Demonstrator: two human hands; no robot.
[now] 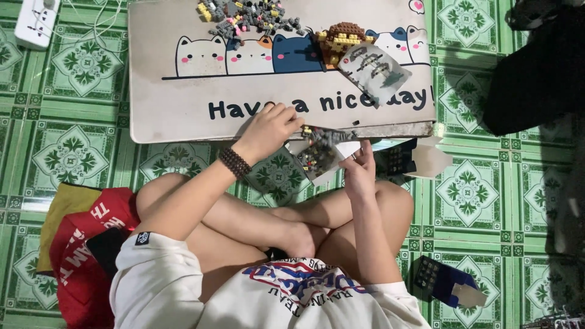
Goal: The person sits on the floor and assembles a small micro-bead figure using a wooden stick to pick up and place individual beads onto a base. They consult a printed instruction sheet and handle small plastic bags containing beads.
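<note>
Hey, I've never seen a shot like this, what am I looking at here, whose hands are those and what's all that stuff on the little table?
This is one picture from a camera worn on a person's head, looking straight down. The person sits cross-legged on a green patterned tile floor.

The left hand, with a dark bead bracelet at the wrist, and the right hand hold a small clear bag of tiny building bricks between them at the table's near edge.

On the low white table, which has cartoon cats printed on it, lie a pile of loose tiny bricks, a partly built brown and yellow brick figure and another clear bag.
</note>
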